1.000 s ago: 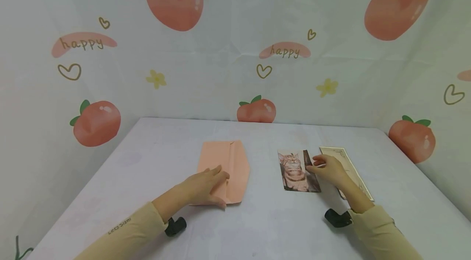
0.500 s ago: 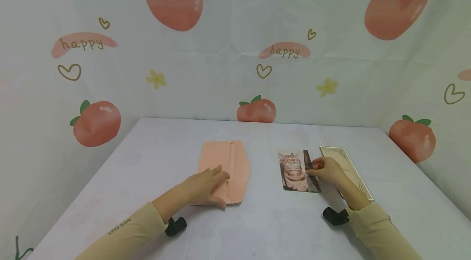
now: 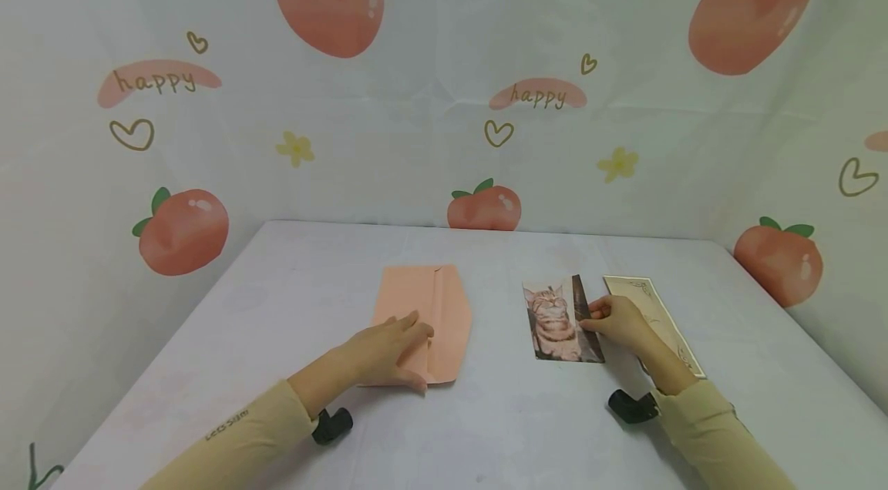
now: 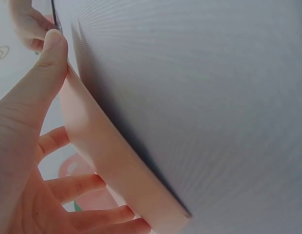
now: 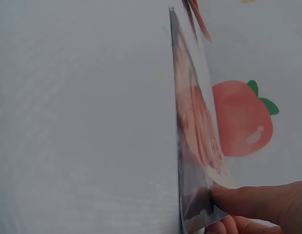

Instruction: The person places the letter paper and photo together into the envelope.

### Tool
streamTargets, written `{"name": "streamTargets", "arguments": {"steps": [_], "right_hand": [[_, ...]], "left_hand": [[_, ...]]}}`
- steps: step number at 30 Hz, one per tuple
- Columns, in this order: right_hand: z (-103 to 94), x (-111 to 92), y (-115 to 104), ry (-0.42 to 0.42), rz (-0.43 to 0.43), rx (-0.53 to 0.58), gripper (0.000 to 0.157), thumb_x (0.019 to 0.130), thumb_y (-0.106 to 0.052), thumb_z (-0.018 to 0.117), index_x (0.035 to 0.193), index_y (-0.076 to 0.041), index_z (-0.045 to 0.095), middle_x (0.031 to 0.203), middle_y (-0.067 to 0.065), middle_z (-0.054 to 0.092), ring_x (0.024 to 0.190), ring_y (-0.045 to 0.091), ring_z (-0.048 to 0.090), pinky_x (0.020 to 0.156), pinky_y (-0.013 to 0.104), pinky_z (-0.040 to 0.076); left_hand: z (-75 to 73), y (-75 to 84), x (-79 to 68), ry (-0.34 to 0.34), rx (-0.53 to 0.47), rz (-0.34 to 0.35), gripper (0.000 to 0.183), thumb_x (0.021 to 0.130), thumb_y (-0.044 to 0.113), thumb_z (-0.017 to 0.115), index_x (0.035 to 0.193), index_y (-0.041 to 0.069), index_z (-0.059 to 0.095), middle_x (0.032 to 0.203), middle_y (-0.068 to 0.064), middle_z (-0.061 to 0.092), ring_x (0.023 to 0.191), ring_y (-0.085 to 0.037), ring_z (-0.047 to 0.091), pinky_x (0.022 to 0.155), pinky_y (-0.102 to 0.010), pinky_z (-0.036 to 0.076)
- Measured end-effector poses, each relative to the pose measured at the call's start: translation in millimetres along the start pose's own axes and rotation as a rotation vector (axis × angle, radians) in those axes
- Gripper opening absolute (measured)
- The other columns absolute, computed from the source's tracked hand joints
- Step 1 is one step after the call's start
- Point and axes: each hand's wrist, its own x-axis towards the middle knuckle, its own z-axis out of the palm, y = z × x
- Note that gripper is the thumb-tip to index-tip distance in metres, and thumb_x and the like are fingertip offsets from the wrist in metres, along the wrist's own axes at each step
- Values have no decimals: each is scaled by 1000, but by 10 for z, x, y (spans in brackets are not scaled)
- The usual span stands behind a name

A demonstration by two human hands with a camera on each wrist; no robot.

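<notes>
In the head view a salmon-pink envelope (image 3: pixel 452 324) lies on the table with its pointed flap spread out to the right. My left hand (image 3: pixel 387 351) rests on it, fingers spread; the left wrist view shows the thumb (image 4: pixel 54 51) at the envelope's near edge. To the right is a photo card of a cat (image 3: pixel 553 324). My right hand (image 3: pixel 620 323) pinches its right edge, which is raised a little. Thumb above and fingers beneath the photo's corner show in the right wrist view. A cream card (image 3: pixel 662 313) with a dark ornamental border lies partly hidden under the right forearm.
The white-covered table (image 3: pixel 499 428) ends at a cloth backdrop (image 3: pixel 416 112) printed with fruit, hearts and "happy". Black wrist devices (image 3: pixel 333 426) sit under both beige sleeves (image 3: pixel 708 428).
My right fingers have closed on the photo's right edge, and that side has risen slightly from the table. The left hand and envelope have stayed where they were.
</notes>
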Motion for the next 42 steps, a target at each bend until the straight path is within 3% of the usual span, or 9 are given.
{"name": "streamTargets", "arguments": {"steps": [9,25,33,42], "right_hand": [[-44,-15,-67,-12,-18,40,31,88,-4,57,109,17,51,97,33,62,71,17,62,61,27,53],[-81,-23,-95,-17,-30,145,33,91,-5,53,117,15,47,102,31,61,77,13,61,66,28,56],[-89,-47,-149,-15,-45,165,34,93,-6,52,120,14,46,104,30,59,86,18,61,70,32,57],[-55,-47,-209,-14,-59,179,35,92,-6,53,121,14,47,103,29,60,83,16,61,69,30,57]], "left_hand": [[-11,9,-1,4,3,2,70,72,55,70,126,18,45,146,-23,36,125,-54,41,95,-59,43],[-11,19,-3,5,6,12,70,72,55,70,126,17,45,146,-24,36,124,-53,42,95,-59,43],[-12,20,-10,8,11,11,70,72,56,70,125,18,45,145,-23,37,123,-54,43,91,-59,45],[-4,12,-7,5,8,10,70,72,56,70,126,19,45,146,-23,36,123,-54,42,92,-60,45]]}}
